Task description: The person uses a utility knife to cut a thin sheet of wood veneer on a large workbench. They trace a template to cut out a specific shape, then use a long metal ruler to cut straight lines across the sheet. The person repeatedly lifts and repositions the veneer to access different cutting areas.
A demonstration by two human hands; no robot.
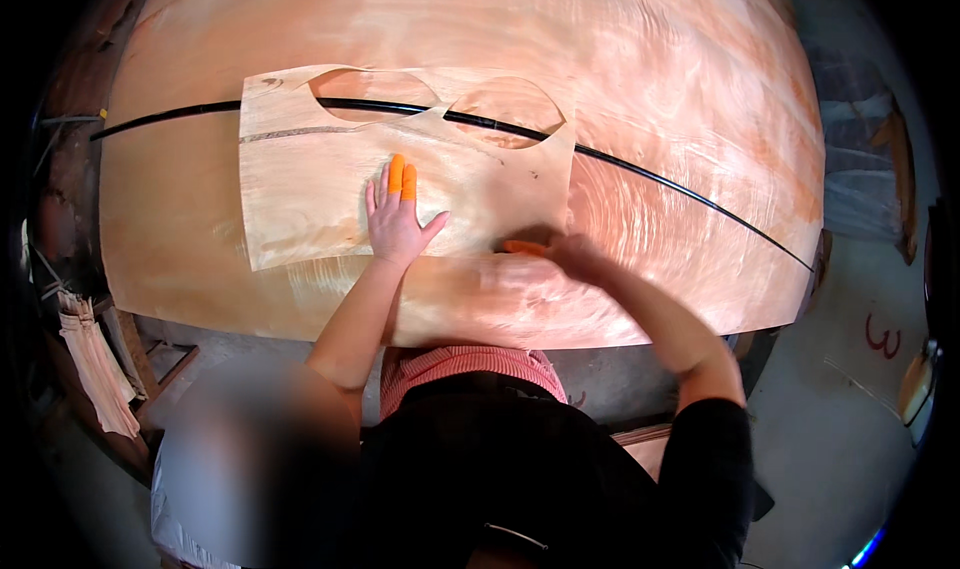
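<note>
My left hand lies flat with fingers spread on a pale, thin sheet of wood veneer. Two of its fingers wear orange finger covers. The veneer piece has two large oval openings near its far edge and a dark streak on its left part. At its near right corner is my right hand, blurred by motion, with an orange-covered finger pointing left. Its fingers look curled together; whatever they may hold is hidden. Under the piece runs a long black rod, which shows through both openings and past both sides.
A large wood veneer sheet spreads beneath everything and reaches close to my body. Strips of veneer hang at the lower left. Plastic-wrapped material lies past the right edge, above a grey floor.
</note>
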